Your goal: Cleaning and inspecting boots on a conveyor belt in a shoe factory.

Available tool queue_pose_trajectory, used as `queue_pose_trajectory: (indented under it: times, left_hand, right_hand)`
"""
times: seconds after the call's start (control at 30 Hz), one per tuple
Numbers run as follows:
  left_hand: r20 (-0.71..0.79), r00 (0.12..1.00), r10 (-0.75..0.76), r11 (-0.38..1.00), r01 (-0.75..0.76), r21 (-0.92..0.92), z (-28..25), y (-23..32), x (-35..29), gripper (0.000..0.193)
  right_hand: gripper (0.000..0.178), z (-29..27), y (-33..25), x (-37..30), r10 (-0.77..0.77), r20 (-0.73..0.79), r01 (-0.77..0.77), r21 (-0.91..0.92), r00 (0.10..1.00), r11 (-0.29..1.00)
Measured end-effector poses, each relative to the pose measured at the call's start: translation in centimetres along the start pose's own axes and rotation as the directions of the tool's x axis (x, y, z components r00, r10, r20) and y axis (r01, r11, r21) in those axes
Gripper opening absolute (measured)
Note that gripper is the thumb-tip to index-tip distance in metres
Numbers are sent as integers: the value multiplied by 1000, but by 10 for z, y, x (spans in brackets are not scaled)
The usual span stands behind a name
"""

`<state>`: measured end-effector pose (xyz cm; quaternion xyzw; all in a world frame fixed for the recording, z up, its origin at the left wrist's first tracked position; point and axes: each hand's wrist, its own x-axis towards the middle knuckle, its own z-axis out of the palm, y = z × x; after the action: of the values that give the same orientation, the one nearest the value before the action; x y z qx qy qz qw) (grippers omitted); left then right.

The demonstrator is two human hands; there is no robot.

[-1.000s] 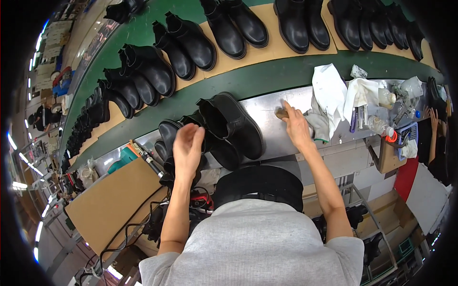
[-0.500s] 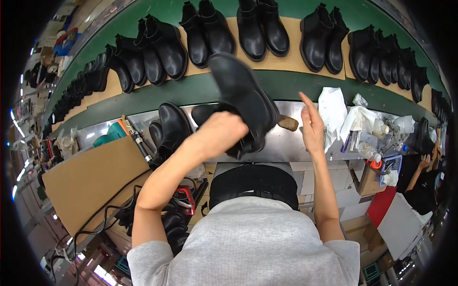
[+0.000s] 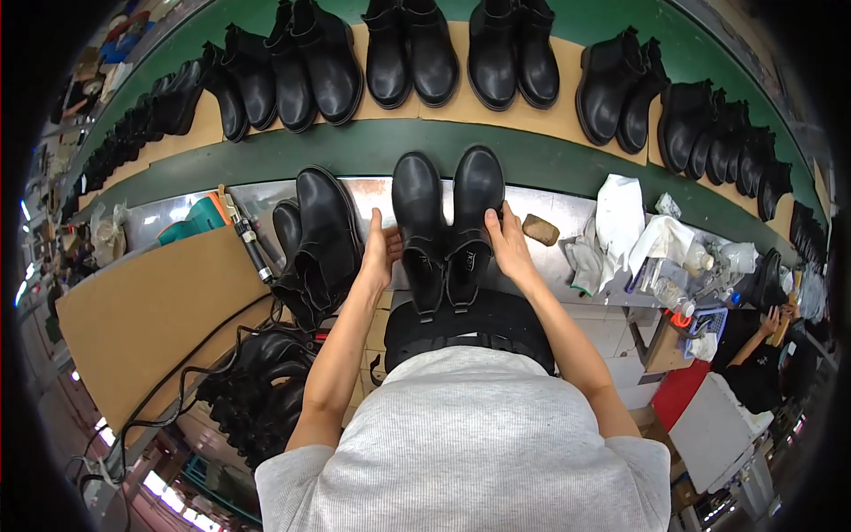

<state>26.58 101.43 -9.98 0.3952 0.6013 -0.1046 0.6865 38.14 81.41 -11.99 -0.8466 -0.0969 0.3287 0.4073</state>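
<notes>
Two black ankle boots stand side by side before me on the metal bench (image 3: 554, 277), toes pointing away. My left hand (image 3: 381, 253) is beside the left boot (image 3: 417, 199), fingers stretched out toward its outer side and thumb raised. Against the outer side of the right boot (image 3: 479, 182) lies my right hand (image 3: 510, 246). Its thumb rests on the upper and its other fingers are partly hidden along the side. Both boot openings face me. Left of the pair is another black pair (image 3: 326, 213), one boot leaning over the other.
Finished-looking black boots (image 3: 412, 58) line cardboard on the green surface (image 3: 355, 146) beyond. A brown block (image 3: 541, 230), white cloths (image 3: 620, 217), a glove (image 3: 585, 262) and plastic bottles lie right. Cardboard (image 3: 160, 328), a tool with a cord (image 3: 253, 248) and cables are left. A co-worker sits far right.
The boot that my left hand held tilted in the air now stands beside its mate. My left hand has let go and moved left; my right hand has moved in to the right boot.
</notes>
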Motion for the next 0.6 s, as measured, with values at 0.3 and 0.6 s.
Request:
queue_pose_trajectory:
  times: [0.3,0.6]
  left_hand:
    - [404,839,364,927,-369,-67,9,69,-82,85]
    - [568,817,95,924,141,-357,20,24,-8,51]
  right_hand:
    - [55,-27,14,12,14,609,-594,769,793,237]
    - [55,-45,-48,-24,56,-76,13,693,996,721]
